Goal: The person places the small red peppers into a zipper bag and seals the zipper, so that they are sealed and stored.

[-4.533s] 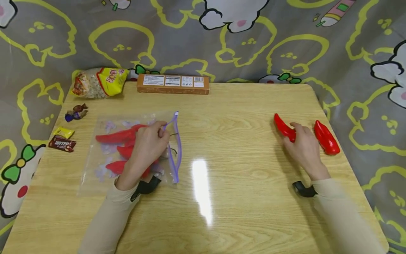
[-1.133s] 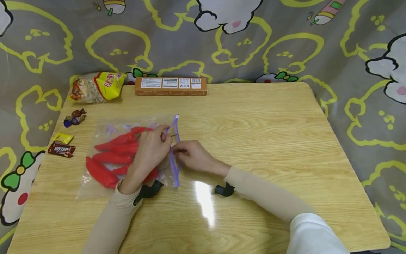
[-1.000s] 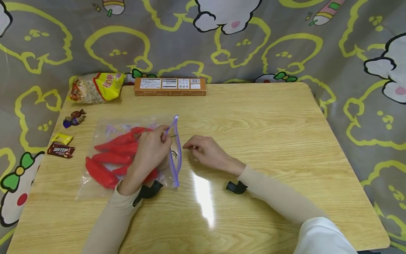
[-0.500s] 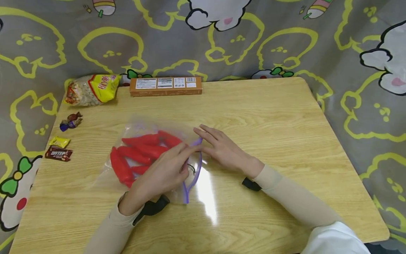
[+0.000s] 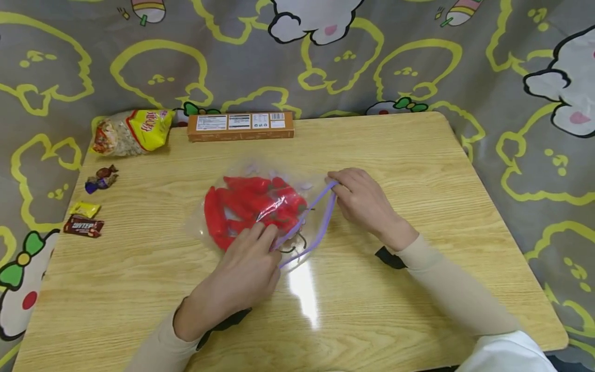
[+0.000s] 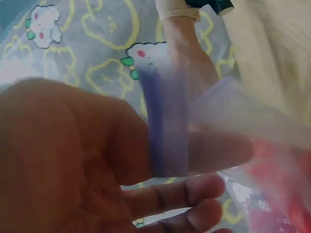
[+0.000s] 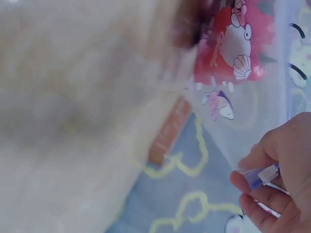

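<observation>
A clear zip-top bag (image 5: 321,225) with purple zip strips holds several red peppers (image 5: 248,196); their dark stems lie toward its gaping mouth. My right hand (image 5: 364,201) pinches the far corner of the mouth, by the white zip end seen in the right wrist view. At the near corner, my left hand (image 5: 246,268) grips the bag's edge and hides part of it. From the left wrist, the purple strip (image 6: 155,131) passes between thumb and finger, somewhat blurred. Printed pink and white figures show on the bag (image 7: 218,104) in the right wrist view.
Along the back edge lie a yellow snack bag (image 5: 135,133) and a long brown box (image 5: 240,127). Wrapped candies (image 5: 101,179), a yellow sweet (image 5: 84,208) and a brown bar (image 5: 83,226) line the left side. A patterned curtain hangs behind the wooden table (image 5: 432,170).
Both red peppers from the table's right side are gone from there. My right hand has come over and taken the bag's far corner; the bag has shifted right and its mouth has swung open wider.
</observation>
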Action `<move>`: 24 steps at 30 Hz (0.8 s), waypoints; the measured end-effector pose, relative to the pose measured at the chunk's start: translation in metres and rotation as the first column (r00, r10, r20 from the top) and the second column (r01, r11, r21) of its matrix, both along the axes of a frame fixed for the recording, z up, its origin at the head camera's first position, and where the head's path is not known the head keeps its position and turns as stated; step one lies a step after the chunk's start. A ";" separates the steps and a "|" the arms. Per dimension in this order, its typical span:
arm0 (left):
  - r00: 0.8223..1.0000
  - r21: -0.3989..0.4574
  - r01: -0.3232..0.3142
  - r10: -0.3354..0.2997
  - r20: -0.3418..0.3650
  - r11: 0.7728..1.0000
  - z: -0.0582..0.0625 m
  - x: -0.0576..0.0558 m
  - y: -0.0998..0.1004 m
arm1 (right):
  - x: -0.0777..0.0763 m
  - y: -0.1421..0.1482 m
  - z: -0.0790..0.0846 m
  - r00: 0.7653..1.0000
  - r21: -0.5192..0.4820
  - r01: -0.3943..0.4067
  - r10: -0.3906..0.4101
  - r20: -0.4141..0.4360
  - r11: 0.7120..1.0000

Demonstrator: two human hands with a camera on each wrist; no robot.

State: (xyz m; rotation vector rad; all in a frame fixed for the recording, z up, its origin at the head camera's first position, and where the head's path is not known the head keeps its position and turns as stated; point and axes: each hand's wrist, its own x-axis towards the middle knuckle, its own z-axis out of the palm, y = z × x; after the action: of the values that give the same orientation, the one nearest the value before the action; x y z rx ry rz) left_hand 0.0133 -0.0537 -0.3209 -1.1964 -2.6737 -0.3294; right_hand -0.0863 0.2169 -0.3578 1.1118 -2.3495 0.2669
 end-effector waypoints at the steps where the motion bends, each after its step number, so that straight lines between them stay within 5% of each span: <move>1: 1.000 0.004 -0.015 0.015 -0.008 1.000 0.001 0.002 -0.001 | -0.002 0.003 0.004 1.000 -0.020 0.012 -0.012 -0.004 1.000; 7: 0.991 0.115 -0.090 0.100 -0.090 0.989 0.018 -0.002 -0.016 | -0.006 0.022 0.034 0.999 -0.069 0.043 -0.043 0.007 0.997; 12: 0.991 0.329 -0.021 0.063 -0.119 0.944 0.045 -0.016 -0.042 | -0.002 0.034 0.077 0.984 -0.163 -0.119 0.138 0.114 0.979; 15: 0.984 0.456 0.050 0.035 -0.177 0.889 0.063 -0.027 -0.056 | 0.002 0.034 0.103 0.936 -0.336 -0.259 0.321 0.144 0.906; 18: 0.984 0.563 0.027 0.077 -0.160 0.826 0.077 -0.042 -0.067 | 0.005 0.031 0.122 0.855 -0.530 -0.339 0.490 0.172 0.777; 21: 0.988 0.622 -0.076 0.144 -0.059 0.779 0.085 -0.055 -0.078 | 0.009 0.028 0.131 0.787 -0.673 -0.275 0.562 0.252 0.687; 24: 0.983 0.642 -0.171 0.171 0.062 0.747 0.083 -0.066 -0.087 | 0.009 0.029 0.127 0.741 -0.756 -0.090 0.551 0.384 0.648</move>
State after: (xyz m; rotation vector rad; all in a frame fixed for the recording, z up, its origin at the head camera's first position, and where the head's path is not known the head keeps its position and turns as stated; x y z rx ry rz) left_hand -0.0525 -0.1402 -0.2377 -0.7169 -2.3063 -1.1092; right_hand -0.0768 0.2464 -0.2304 1.1446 -2.1014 1.7361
